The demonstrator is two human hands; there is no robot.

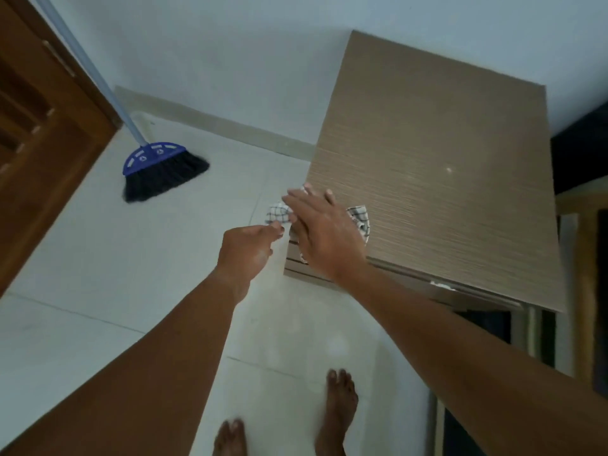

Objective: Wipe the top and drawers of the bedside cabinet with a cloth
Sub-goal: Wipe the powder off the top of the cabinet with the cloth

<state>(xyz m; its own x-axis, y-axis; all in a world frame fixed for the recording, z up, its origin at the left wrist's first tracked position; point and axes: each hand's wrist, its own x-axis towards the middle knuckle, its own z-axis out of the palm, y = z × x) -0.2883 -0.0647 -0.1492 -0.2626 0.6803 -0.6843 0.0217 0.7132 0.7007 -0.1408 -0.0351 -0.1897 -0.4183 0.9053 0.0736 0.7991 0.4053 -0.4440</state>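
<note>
Cloth being sorted out at the cabinet's front-left corner, wipe not properly going yet.

R hand (324, 235) lies flat, fingers spread, over the checked cloth (278, 214) on the bedside cabinet (437, 166) top, prob. to pin it while it's straightened. L hand (248, 246), just beside R and off the edge, pinches the cloth corner that hangs past the top, seemingly pulling it taut or folding it. Rest of top beyond R hand is bare; drawer fronts sit under R wrist. Broom (161, 169) leans well left of L hand, out of the way.
</note>
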